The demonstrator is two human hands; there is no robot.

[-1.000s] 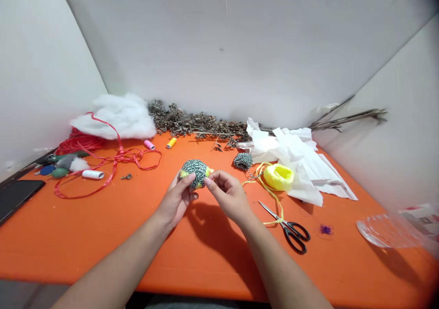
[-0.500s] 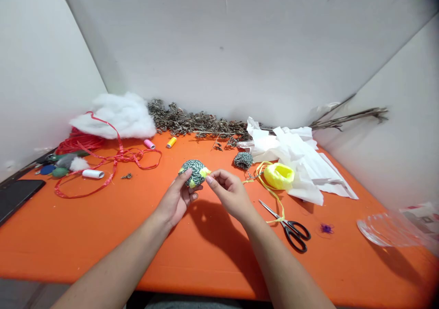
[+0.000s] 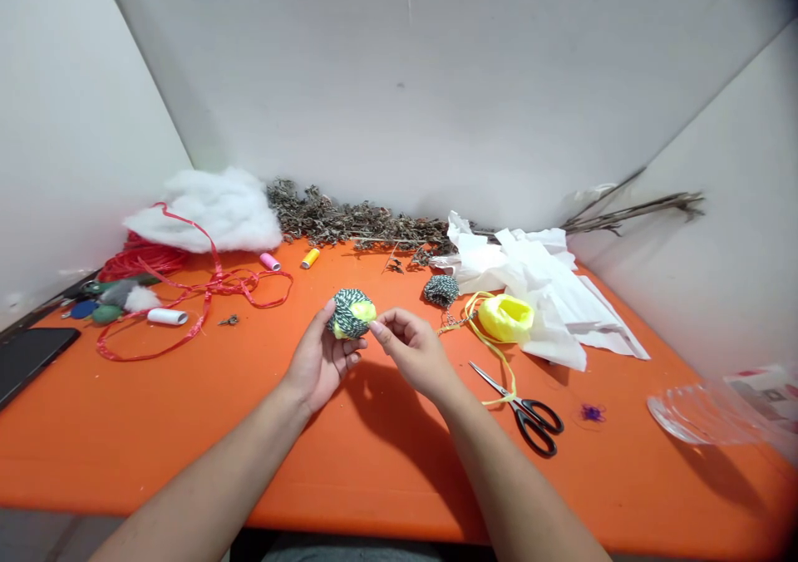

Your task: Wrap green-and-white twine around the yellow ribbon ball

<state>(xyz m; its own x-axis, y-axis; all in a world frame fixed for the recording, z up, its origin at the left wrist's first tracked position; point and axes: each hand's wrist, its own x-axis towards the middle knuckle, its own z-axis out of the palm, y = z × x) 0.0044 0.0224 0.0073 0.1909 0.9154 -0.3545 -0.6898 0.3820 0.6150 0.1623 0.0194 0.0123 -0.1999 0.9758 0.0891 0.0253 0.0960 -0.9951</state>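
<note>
A small ball wrapped in dark green-and-white cord [image 3: 347,306], with yellow patches showing, is held above the table in my left hand [image 3: 321,358]. The thumb lies on its near left side and the fingers curl beneath it. My right hand [image 3: 408,342] is closed in a pinch at the ball's right edge, by a yellow patch; whether a strand lies between the fingertips is too small to tell. Right of the hands lie a bundle of the same cord [image 3: 441,290], a yellow ribbon roll [image 3: 506,318] with a loose strand, and black-handled scissors [image 3: 527,416].
On the orange table [image 3: 386,479] are white stuffing [image 3: 215,213], red ribbon [image 3: 215,283], several thread spools [image 3: 310,258], dried plants [image 3: 362,221], crumpled white paper [image 3: 549,288], a purple thread tangle [image 3: 592,413], a clear plastic container [image 3: 692,416] and a phone [image 3: 34,358].
The ball has turned in my left hand, so a larger yellow patch faces up. My left thumb has slid to the ball's left edge. My right hand stays pinched beside it.
</note>
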